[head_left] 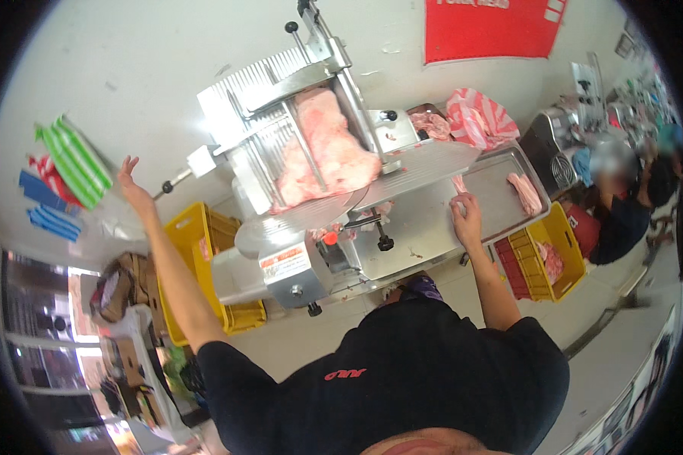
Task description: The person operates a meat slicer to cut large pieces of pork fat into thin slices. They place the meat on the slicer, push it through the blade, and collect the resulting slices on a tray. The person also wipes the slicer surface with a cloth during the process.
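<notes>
A large metal meat slicer stands in front of me, with a big pink, fatty slab of raw meat lying on its ribbed carriage. Out to the left, my left hand is open, its fingers spread, beside the black knob on the carriage's handle. My right hand is at the slicer's right side, fingers closed on the end of a thin meat slice by the plate's edge. To its right, a small stack of slices rests in a metal tray.
Yellow crates stand low at the left and right, the right one containing meat. A red-striped plastic bag and more meat sit behind the tray. Striped bags hang on the left wall. People are at the far right near another machine.
</notes>
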`<state>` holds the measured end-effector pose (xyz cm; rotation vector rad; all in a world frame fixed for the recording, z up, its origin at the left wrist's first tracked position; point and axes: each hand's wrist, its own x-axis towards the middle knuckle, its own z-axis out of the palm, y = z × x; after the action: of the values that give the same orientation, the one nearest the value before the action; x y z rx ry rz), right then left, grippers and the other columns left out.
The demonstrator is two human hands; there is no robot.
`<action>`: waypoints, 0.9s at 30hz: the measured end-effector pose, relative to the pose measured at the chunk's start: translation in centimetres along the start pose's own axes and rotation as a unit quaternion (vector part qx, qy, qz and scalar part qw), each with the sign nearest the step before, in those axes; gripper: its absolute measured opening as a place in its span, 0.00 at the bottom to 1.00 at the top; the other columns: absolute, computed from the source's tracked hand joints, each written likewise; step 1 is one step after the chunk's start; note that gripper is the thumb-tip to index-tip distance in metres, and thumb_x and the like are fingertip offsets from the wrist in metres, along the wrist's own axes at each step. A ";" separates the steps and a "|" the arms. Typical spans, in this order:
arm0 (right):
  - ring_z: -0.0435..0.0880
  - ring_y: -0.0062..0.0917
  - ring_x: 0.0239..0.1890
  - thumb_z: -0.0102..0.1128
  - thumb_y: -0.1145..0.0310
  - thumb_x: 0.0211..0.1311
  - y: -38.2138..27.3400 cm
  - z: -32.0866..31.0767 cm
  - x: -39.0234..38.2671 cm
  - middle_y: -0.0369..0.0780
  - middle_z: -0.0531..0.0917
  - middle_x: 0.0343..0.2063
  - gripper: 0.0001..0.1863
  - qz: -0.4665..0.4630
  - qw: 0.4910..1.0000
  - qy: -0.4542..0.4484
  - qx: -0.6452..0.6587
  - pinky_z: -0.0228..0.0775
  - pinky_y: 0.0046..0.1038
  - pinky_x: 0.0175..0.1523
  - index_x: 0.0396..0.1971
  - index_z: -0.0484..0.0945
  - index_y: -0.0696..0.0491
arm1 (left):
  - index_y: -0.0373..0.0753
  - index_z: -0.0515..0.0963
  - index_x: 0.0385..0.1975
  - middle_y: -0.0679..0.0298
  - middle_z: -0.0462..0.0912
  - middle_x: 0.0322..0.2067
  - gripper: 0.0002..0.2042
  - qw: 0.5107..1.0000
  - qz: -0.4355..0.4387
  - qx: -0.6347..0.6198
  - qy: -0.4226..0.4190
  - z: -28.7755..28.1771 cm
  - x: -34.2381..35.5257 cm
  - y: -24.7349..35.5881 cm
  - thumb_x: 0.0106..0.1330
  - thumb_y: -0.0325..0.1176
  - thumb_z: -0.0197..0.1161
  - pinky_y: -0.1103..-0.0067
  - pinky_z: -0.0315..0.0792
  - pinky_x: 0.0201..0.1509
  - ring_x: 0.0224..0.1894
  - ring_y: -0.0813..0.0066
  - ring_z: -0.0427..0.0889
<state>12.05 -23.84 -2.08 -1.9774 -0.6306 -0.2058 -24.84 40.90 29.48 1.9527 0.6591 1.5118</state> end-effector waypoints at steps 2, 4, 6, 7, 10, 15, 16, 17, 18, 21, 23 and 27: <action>0.78 0.43 0.53 0.61 0.70 0.62 -0.5 0.4 0.4 0.46 0.79 0.48 0.07 -0.006 1.000 -0.009 0.002 0.70 0.37 0.58 0.39 0.81 0.53 | 0.34 0.65 0.67 0.52 0.79 0.58 0.32 0.981 0.181 -0.056 -0.047 9.6 -3.7 5.0 0.79 0.54 0.29 0.60 0.48 0.77 0.68 0.59 0.68; 0.79 0.42 0.53 0.61 0.70 0.61 -0.7 -0.1 0.1 0.46 0.79 0.49 0.07 -0.006 1.000 0.002 -0.013 0.70 0.37 0.58 0.38 0.82 0.52 | 0.37 0.64 0.69 0.55 0.75 0.62 0.31 0.975 0.128 -0.097 -0.156 15.0 -7.7 9.9 0.79 0.54 0.31 0.62 0.42 0.79 0.70 0.58 0.66; 0.79 0.42 0.53 0.61 0.70 0.61 -1.2 -0.1 -0.4 0.45 0.79 0.49 0.07 0.002 1.000 -0.003 -0.015 0.70 0.37 0.58 0.38 0.82 0.52 | 0.41 0.62 0.71 0.56 0.75 0.63 0.30 0.962 0.143 -0.073 -0.222 18.2 -8.2 13.7 0.78 0.55 0.37 0.61 0.45 0.78 0.71 0.58 0.65; 0.79 0.42 0.53 0.61 0.70 0.61 -1.3 -0.2 -0.6 0.45 0.79 0.49 0.07 0.013 1.000 -0.006 -0.016 0.70 0.37 0.58 0.39 0.82 0.52 | 0.40 0.62 0.71 0.56 0.75 0.63 0.31 0.955 0.163 -0.057 -0.240 19.2 -8.3 15.6 0.78 0.55 0.37 0.62 0.46 0.77 0.71 0.58 0.64; 0.78 0.43 0.54 0.61 0.69 0.62 -0.9 -1.0 -0.7 0.46 0.80 0.48 0.08 0.004 1.000 -0.011 -0.021 0.69 0.37 0.59 0.40 0.81 0.54 | 0.39 0.65 0.69 0.54 0.76 0.62 0.31 0.943 0.187 0.022 -0.275 19.8 -6.9 19.7 0.78 0.56 0.39 0.65 0.52 0.75 0.70 0.59 0.65; 0.77 0.37 0.56 0.61 0.70 0.65 1.8 0.6 -0.9 0.46 0.79 0.51 0.11 0.012 0.998 -0.032 0.045 0.68 0.34 0.61 0.43 0.80 0.60 | 0.38 0.79 0.57 0.52 0.80 0.57 0.33 0.912 -0.072 0.222 -0.337 8.6 0.3 6.6 0.72 0.63 0.50 0.69 0.68 0.64 0.59 0.59 0.79; 0.75 0.36 0.60 0.60 0.67 0.68 2.4 1.6 -1.0 0.46 0.77 0.56 0.15 0.028 0.998 -0.048 0.035 0.65 0.35 0.66 0.50 0.79 0.60 | 0.38 0.79 0.56 0.50 0.80 0.56 0.34 0.887 -0.111 0.269 -0.358 5.5 -0.6 2.7 0.69 0.65 0.51 0.69 0.72 0.60 0.55 0.58 0.81; 0.73 0.37 0.64 0.60 0.63 0.70 2.5 1.9 -1.1 0.47 0.75 0.60 0.20 0.064 0.992 -0.087 0.072 0.64 0.35 0.68 0.55 0.77 0.60 | 0.38 0.80 0.55 0.49 0.81 0.54 0.36 0.859 -0.163 0.313 -0.371 2.5 -1.6 0.5 0.67 0.68 0.52 0.69 0.75 0.56 0.51 0.57 0.84; 0.72 0.38 0.65 0.59 0.62 0.70 4.9 1.7 -2.1 0.47 0.74 0.61 0.22 0.052 0.997 -0.061 -0.001 0.64 0.36 0.67 0.57 0.76 0.61 | 0.39 0.79 0.55 0.48 0.80 0.53 0.39 0.793 -0.333 0.348 -0.373 3.2 -1.3 1.4 0.62 0.72 0.54 0.61 0.80 0.48 0.44 0.53 0.86; 0.75 0.39 0.59 0.56 0.61 0.73 5.1 2.3 -1.7 0.50 0.75 0.59 0.24 0.043 0.994 -0.089 0.053 0.62 0.36 0.67 0.59 0.73 0.63 | 0.39 0.80 0.52 0.55 0.80 0.49 0.32 0.920 -0.299 0.085 -0.238 -1.6 -2.4 -0.7 0.62 0.62 0.63 0.61 0.83 0.38 0.42 0.55 0.85; 0.76 0.39 0.57 0.56 0.61 0.73 5.3 0.6 -0.9 0.51 0.78 0.54 0.23 0.010 0.997 -0.062 -0.039 0.66 0.37 0.64 0.56 0.74 0.65 | 0.47 0.87 0.35 0.62 0.86 0.32 0.30 0.843 -0.325 0.363 -0.227 -0.5 -1.0 1.4 0.59 0.70 0.55 0.60 0.77 0.48 0.41 0.65 0.85; 0.76 0.39 0.57 0.54 0.62 0.74 7.6 -4.3 -3.6 0.52 0.77 0.55 0.21 0.092 0.994 -0.053 0.016 0.67 0.35 0.63 0.54 0.75 0.66 | 0.49 0.87 0.28 0.74 0.88 0.30 0.28 0.828 -0.318 0.404 -0.222 0.4 -3.4 1.1 0.60 0.67 0.54 0.69 0.75 0.55 0.40 0.74 0.86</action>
<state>13.45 -31.48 -7.40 -2.0124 -0.5117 0.0216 -25.23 37.70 27.82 2.1771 1.7026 0.3253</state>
